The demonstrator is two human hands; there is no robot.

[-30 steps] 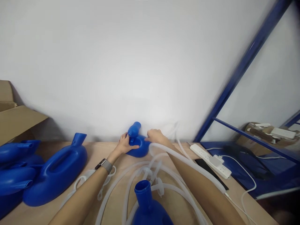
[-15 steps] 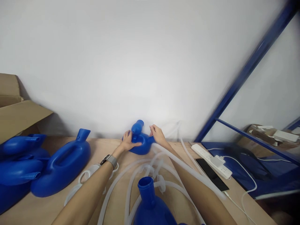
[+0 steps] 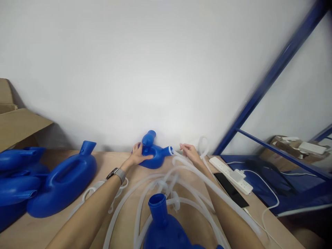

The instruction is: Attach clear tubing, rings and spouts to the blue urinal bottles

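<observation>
A blue plastic bottle (image 3: 157,162) with a loop handle lies by the wall. My left hand (image 3: 138,155) is closed around its left side, thumb across the front. At its right-hand mouth sits a white ring (image 3: 171,150), with pale tubing running off rightward. My right hand (image 3: 188,152) is apart from the mouth, fingers curled together beside the tubing; whatever is between them, if anything, is too small to make out. Translucent hose (image 3: 202,177) loops across the table under and between my forearms. Nearest me stands another blue bottle (image 3: 166,230), its round neck open upward.
Several more blue bottles (image 3: 66,185) lie at the left, before an open cardboard box (image 3: 24,126). Clear caps with rings (image 3: 88,195) are partly under my left forearm. A power strip (image 3: 228,174) and black phone (image 3: 230,190) lie right, near a blue metal frame (image 3: 272,81).
My right hand has moved right, away from the bottle's mouth, where the white ring now shows. My left hand keeps its hold on the bottle. The whole view has shifted slightly.
</observation>
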